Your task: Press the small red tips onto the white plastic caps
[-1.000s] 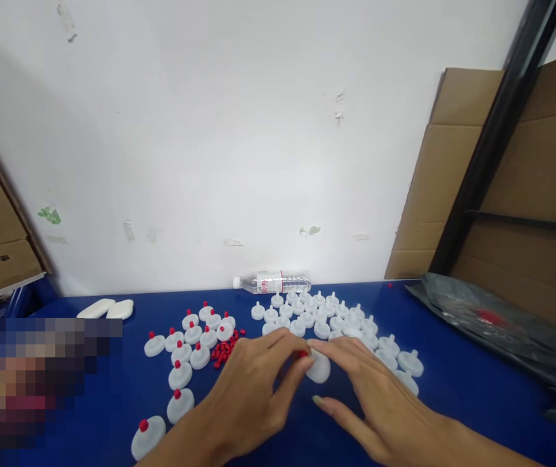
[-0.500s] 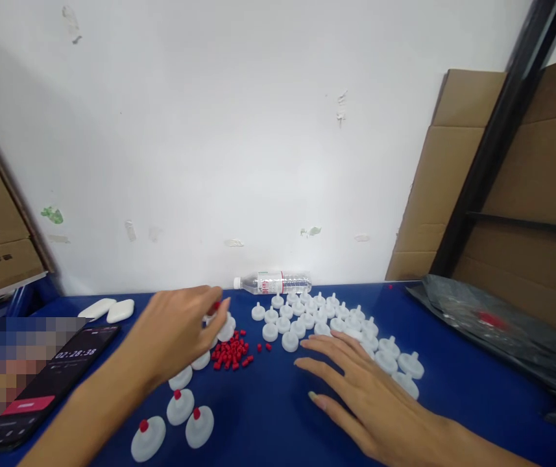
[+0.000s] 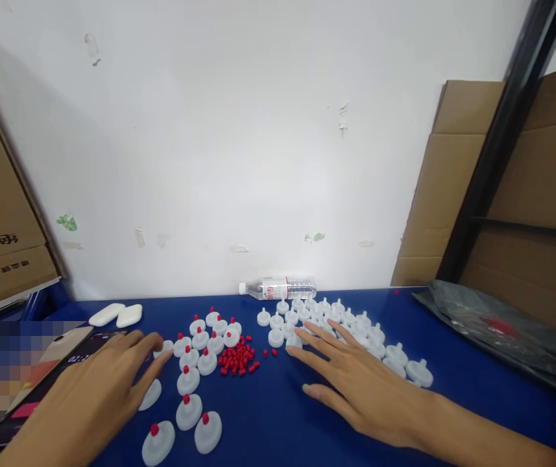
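Observation:
My left hand [image 3: 107, 376] is at the left, thumb and index closed around a white disc-shaped piece [image 3: 163, 349], partly hidden by the fingertips. To its right stand several similar white discs, each with a red cap on its stem, such as this red-capped disc [image 3: 189, 411]. A heap of small loose red caps [image 3: 237, 359] lies near the middle. My right hand [image 3: 355, 376] hovers palm down, fingers spread, at the near edge of a cluster of white discs with bare stems [image 3: 276, 337]. It appears to hold nothing.
A clear plastic bottle [image 3: 287, 288] lies along the white wall. At the left are a phone [image 3: 71, 360], two white rounded objects [image 3: 129, 316] and a cardboard box [image 3: 5, 214]. On the right a grey plastic bag [image 3: 482, 331] lies by a black post [image 3: 482, 175].
My left hand has moved left and toward me, from behind the red cap heap to beside the phone. The right hand stays near the uncapped discs. The view has shifted slightly.

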`<action>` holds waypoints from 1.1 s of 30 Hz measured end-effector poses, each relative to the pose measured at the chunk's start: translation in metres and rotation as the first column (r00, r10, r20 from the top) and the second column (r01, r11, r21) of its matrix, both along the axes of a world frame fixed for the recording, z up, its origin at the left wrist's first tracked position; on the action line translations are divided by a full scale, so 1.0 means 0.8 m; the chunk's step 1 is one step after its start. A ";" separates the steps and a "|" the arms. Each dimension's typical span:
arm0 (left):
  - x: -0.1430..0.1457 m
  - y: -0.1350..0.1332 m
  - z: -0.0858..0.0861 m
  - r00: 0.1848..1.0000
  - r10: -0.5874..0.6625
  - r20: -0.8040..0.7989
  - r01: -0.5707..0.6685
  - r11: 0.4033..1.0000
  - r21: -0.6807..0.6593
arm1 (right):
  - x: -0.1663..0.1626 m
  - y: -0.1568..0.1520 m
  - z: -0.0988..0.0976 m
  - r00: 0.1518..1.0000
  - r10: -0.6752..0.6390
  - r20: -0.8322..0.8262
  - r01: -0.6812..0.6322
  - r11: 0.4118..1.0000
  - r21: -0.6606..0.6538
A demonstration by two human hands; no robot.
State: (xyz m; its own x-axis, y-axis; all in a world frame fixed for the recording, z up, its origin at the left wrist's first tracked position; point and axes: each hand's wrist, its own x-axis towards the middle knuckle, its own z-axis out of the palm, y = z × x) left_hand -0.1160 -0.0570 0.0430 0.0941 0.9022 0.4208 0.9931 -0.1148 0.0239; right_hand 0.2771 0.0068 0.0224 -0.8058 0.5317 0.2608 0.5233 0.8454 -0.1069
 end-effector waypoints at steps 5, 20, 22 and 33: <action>0.096 0.032 0.024 0.971 -0.187 -0.149 0.163 0.974 -0.159 | -0.007 -0.007 0.015 0.999 0.049 -0.006 -0.049 0.999 -0.009; 0.174 0.102 -0.021 0.807 -0.576 -0.133 0.533 0.806 -0.257 | -0.017 0.006 -0.001 0.988 0.110 0.105 -0.116 0.991 0.060; 0.176 0.102 -0.023 0.811 -0.572 -0.125 0.530 0.808 -0.256 | -0.019 0.007 0.004 0.987 0.116 0.111 -0.129 0.985 0.115; 0.161 0.092 0.012 0.876 -0.416 0.244 0.440 0.896 -0.051 | -0.015 0.032 0.035 0.995 0.039 0.097 -0.056 0.981 0.187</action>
State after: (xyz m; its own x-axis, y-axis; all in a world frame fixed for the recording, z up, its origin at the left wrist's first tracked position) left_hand 0.0126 0.0163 0.0522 0.3967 0.8335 0.3846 0.8145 -0.5128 0.2713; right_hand 0.2654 0.0321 0.0507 -0.8541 0.4406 0.2763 0.4823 0.8698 0.1039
